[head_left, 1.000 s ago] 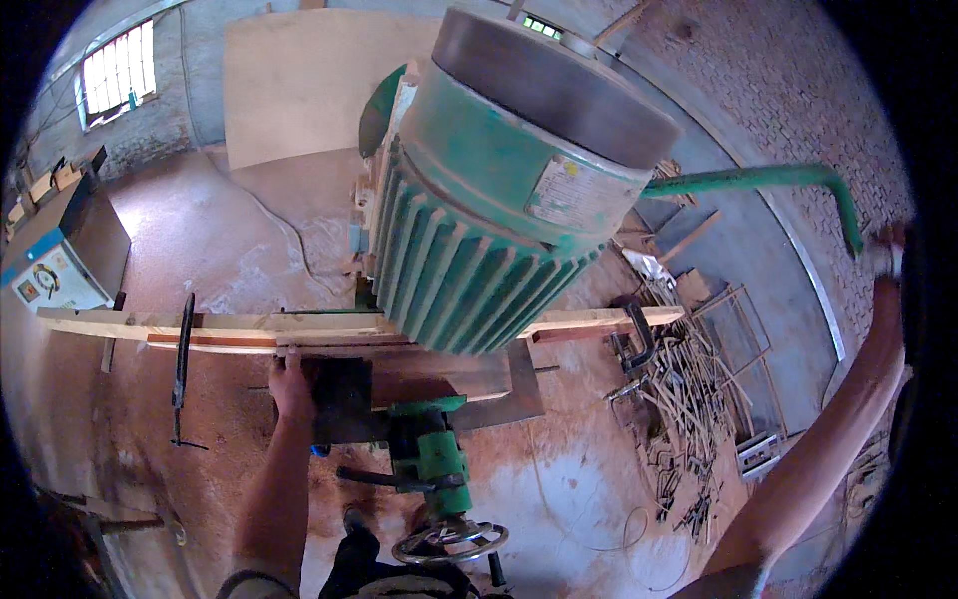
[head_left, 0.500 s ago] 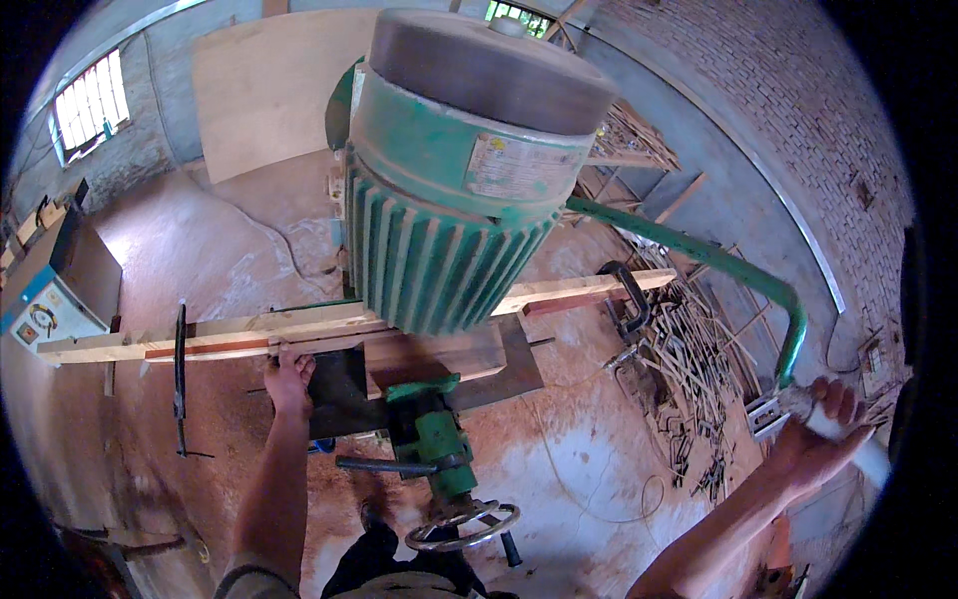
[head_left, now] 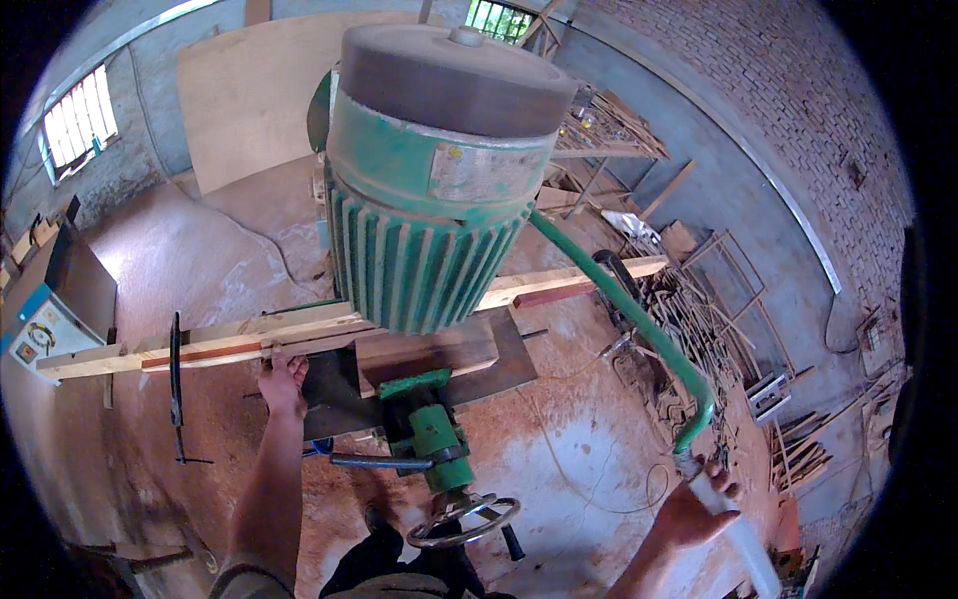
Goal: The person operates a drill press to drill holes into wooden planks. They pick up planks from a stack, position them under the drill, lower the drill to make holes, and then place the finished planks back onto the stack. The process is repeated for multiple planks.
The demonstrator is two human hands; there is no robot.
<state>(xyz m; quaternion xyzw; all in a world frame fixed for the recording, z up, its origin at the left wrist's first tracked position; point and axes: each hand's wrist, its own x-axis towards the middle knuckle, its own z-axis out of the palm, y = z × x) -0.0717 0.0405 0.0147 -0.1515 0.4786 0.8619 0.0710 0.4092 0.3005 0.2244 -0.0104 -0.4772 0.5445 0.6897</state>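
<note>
A large green motor (head_left: 424, 235) with a ribbed housing and a dark round top fills the upper middle. From it a bent green lever (head_left: 639, 319) runs to the right. My right hand (head_left: 696, 511) is wrapped round the pale sleeve (head_left: 748, 549) on the lever's end. My left hand (head_left: 282, 384) has its curled fingers at the near edge of a reddish wooden strip (head_left: 205, 357), which lies along a long pale beam (head_left: 100, 360). Below the motor, a green clamp jaw (head_left: 414, 383) sits against a wooden block (head_left: 429, 357). The motor hides the tool's working end.
A black clamp (head_left: 176, 384) hangs on the beam at left; another clamp (head_left: 624, 290) is at right. A metal handwheel (head_left: 464, 521) stands close before my legs. Scrap wood (head_left: 689, 319) is heaped at right. A cabinet (head_left: 65, 304) stands far left.
My right hand has swung the lever leftward and down, toward me. The left hand stays at the wood's edge. The whole view has shifted slightly.
</note>
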